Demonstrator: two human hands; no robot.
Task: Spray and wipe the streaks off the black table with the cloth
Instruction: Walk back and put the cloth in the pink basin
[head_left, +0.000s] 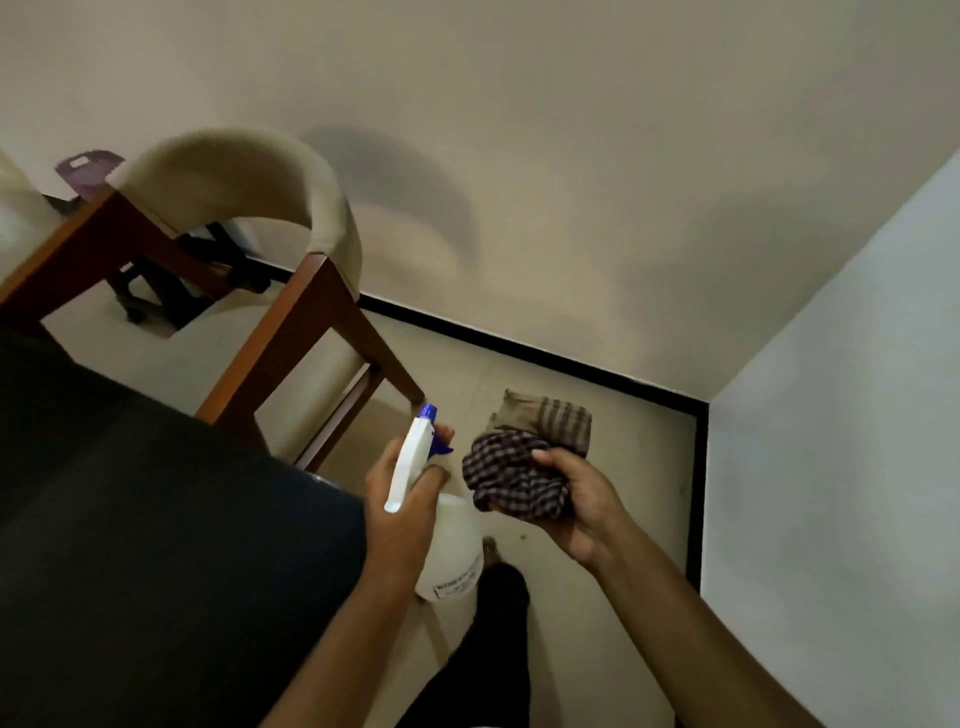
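The black table (135, 545) fills the lower left, its corner just left of my hands. My left hand (397, 525) grips a white spray bottle (447, 545) by the neck, its white trigger head and blue nozzle pointing up and away. My right hand (582, 504) holds a bunched checked cloth (514, 480), dark plaid with a brown striped part behind it. Both hands hover over the floor beside the table's right edge, close together but not touching.
A wooden chair (291, 332) with a beige curved backrest stands against the table's far side. A wall with black skirting (545, 358) runs behind, and another wall (831, 467) closes the right. My dark trouser leg (483, 649) is below the hands. An office chair base (171, 291) lies beyond.
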